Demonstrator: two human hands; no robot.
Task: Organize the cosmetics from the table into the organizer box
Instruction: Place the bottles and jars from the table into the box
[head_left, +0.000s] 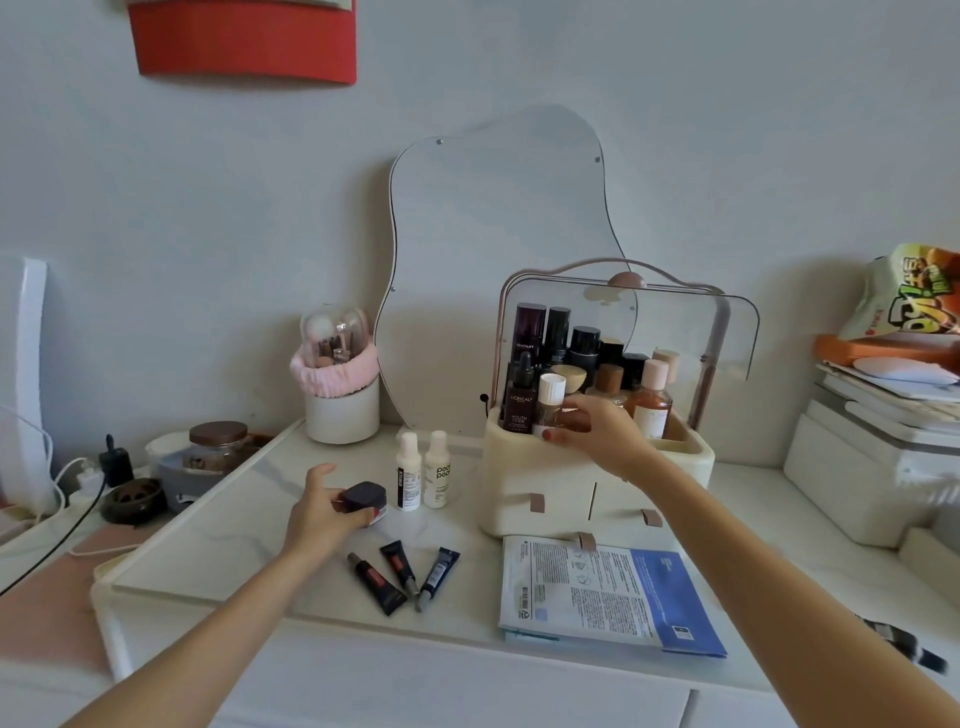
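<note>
The cream organizer box (545, 467) stands on the white table with its clear lid (680, 332) raised and several bottles upright in its top tray. My right hand (602, 428) grips a clear bottle with a white cap (551, 397) at the tray's front. My left hand (324, 512) holds a small dark-lidded jar (366, 496) on the table. Two small white bottles (422, 470) stand left of the box. Three dark tubes (402, 574) lie in front of them. Flat sheet-mask packets (608, 595) lie before the box's drawers.
A wavy mirror (498, 218) leans on the wall behind. A white brush holder with a pink band (340, 395) stands at the back left. A brown-lidded jar (218, 447), a dark dish and cables sit far left. Stacked white boxes and snack bags (883, 415) fill the right side.
</note>
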